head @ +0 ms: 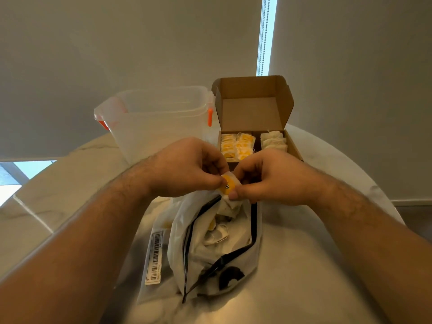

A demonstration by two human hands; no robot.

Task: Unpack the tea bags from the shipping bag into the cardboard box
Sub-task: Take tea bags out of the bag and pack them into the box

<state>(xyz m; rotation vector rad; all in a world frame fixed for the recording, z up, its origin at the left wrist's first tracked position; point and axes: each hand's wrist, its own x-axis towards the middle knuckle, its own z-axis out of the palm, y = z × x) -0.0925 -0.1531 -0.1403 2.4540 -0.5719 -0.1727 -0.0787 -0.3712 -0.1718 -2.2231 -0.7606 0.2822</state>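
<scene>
**A:** What are the hands doing?

**B:** They are meeting just above the far mouth of the shipping bag. The left hand and the right hand are both pinching one yellow-tagged tea bag, with fingers curled.

**A:** How much room is lying around them?

**B:** The cardboard box is sitting just beyond the knuckles with its lid standing open, and the hands are hiding its near edge. Yellow-tagged packets are filling its left side and white packets its right. A clear plastic tub is standing just left of the box; I cannot tell whether they are touching. Bare tabletop is stretching to the right of the shipping bag.

**A:** And the shipping bag itself?

**B:** It is lying open between the forearms, with loose packets showing inside. A barcode label is lying along its left side.

**A:** The surface, the room?

**B:** A pale marbled table is curving away at the far right. Blinds are hanging behind it, and a bead chain is dangling in a bright gap.
</scene>
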